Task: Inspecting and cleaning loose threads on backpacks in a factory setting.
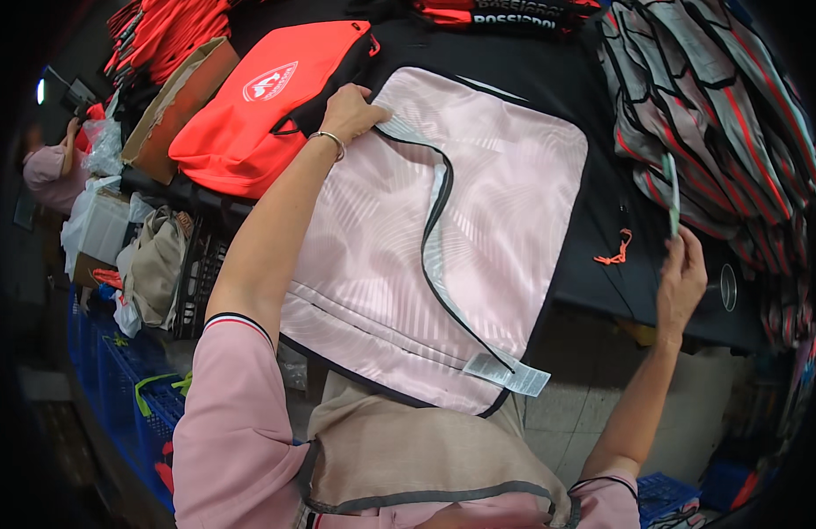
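Observation:
A pale pink patterned fabric panel (505, 203) with black-bound edges lies in front of me, its lower part hanging over the table's near edge. Across it curves a loose strip with black edging (436, 220), ending by a white printed label (507, 374). At the panel's upper left corner, my left hand (351, 113) is closed on the upper end of this strip. Off to the right, my right hand (681, 280) grips a slim pale green tool (672, 196), held upright; its exact kind is unclear. That hand is apart from the fabric.
A bright red-orange bag (258, 106) lies left of the panel, beside a cardboard piece (179, 110). Grey pieces with red trim (708, 115) are heaped at right. An orange cord (614, 249) lies on the black table (593, 282). Another person (55, 167) is at far left.

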### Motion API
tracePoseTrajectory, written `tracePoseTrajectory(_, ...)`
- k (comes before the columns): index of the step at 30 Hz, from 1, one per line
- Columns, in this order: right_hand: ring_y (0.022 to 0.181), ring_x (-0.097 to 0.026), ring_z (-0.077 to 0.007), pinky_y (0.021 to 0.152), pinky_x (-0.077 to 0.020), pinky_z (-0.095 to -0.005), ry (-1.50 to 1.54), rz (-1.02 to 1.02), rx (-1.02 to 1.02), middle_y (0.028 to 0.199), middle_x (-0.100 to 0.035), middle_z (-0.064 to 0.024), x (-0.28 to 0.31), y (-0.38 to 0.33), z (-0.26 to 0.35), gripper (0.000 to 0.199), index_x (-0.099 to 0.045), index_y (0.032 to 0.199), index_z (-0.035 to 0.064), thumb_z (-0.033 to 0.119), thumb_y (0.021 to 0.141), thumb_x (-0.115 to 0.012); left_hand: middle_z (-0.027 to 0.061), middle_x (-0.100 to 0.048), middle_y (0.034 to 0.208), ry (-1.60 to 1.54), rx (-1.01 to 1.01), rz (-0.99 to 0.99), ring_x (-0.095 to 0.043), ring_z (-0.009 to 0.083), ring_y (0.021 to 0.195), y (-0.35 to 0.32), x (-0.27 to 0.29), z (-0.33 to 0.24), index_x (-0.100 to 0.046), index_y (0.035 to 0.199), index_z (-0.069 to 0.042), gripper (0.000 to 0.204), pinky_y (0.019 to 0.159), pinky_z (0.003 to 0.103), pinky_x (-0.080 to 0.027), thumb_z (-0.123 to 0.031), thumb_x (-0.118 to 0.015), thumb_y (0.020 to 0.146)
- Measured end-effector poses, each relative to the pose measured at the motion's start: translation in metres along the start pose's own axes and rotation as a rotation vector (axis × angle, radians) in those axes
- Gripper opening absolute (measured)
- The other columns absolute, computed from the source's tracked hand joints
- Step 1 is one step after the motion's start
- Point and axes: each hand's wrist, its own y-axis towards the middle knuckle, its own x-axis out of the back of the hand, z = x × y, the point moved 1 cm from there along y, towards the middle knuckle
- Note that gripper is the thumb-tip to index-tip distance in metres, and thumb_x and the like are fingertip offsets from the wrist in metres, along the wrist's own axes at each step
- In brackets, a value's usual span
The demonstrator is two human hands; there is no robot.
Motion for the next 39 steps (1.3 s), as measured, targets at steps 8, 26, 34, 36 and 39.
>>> tracePoseTrajectory(8, 0.068, -0.056, -0.0115, 0.064, -0.0461, -0.0259, 0.261, 0.459, 0.260, 0.087, -0.068, -0.0078, -0.200, 0.003, 0.113, 0.018, -0.068, 0.108, 0.0000, 0.009, 0.092, -0.065, 0.0085, -0.069, 0.110, -1.044, 0.071, 0.322, -0.066, 0.0136, 0.094, -0.010, -0.024, 0.057, -0.050, 0.132, 0.009, 0.056, 0.087, 0.027, -0.051, 0.002, -0.073, 0.081)
tracePoseTrajectory(26, 0.081, -0.064, -0.0249, 0.070, -0.0499, -0.0353, -0.022, 0.725, 0.532, 0.091, -0.064, -0.0048, -0.308, 0.010, 0.092, 0.012, -0.068, 0.097, 0.0076, 0.017, 0.091, -0.063, 0.0089, -0.070, 0.108, -1.309, 0.054, 0.462, -0.064, 0.0119, 0.097, -0.021, -0.028, 0.073, -0.048, 0.131, 0.012, 0.056, 0.092, 0.025, -0.048, -0.002, -0.074, 0.084)
tracePoseTrajectory(34, 0.080, -0.065, -0.0255, 0.071, -0.0505, -0.0336, -0.057, 0.679, 0.632, 0.091, -0.063, -0.0072, -0.314, -0.001, 0.107, 0.013, -0.067, 0.099, 0.0056, 0.015, 0.091, -0.064, 0.0088, -0.068, 0.111, -1.315, 0.083, 0.353, -0.064, 0.0114, 0.098, -0.034, -0.032, 0.079, -0.046, 0.132, 0.012, 0.058, 0.093, 0.024, -0.047, -0.002, -0.074, 0.084)
tracePoseTrajectory(36, 0.080, -0.064, -0.0272, 0.071, -0.0506, -0.0348, -0.110, 0.661, 0.626, 0.091, -0.062, -0.0077, -0.301, -0.007, 0.101, 0.012, -0.066, 0.097, 0.0060, 0.016, 0.092, -0.063, 0.0087, -0.068, 0.111, -1.328, 0.079, 0.343, -0.064, 0.0113, 0.098, -0.037, -0.033, 0.080, -0.044, 0.134, 0.012, 0.060, 0.093, 0.024, -0.047, -0.002, -0.074, 0.084)
tracePoseTrajectory(39, 0.079, -0.065, -0.0314, 0.065, -0.0521, -0.0428, -0.251, 0.632, 0.643, 0.093, -0.061, -0.0070, -0.272, -0.026, 0.089, 0.009, -0.063, 0.098, 0.0096, 0.016, 0.093, -0.057, 0.0091, -0.068, 0.112, -1.339, 0.070, 0.337, -0.063, 0.0112, 0.099, -0.045, -0.032, 0.079, -0.042, 0.136, 0.011, 0.063, 0.093, 0.024, -0.048, -0.001, -0.074, 0.084)
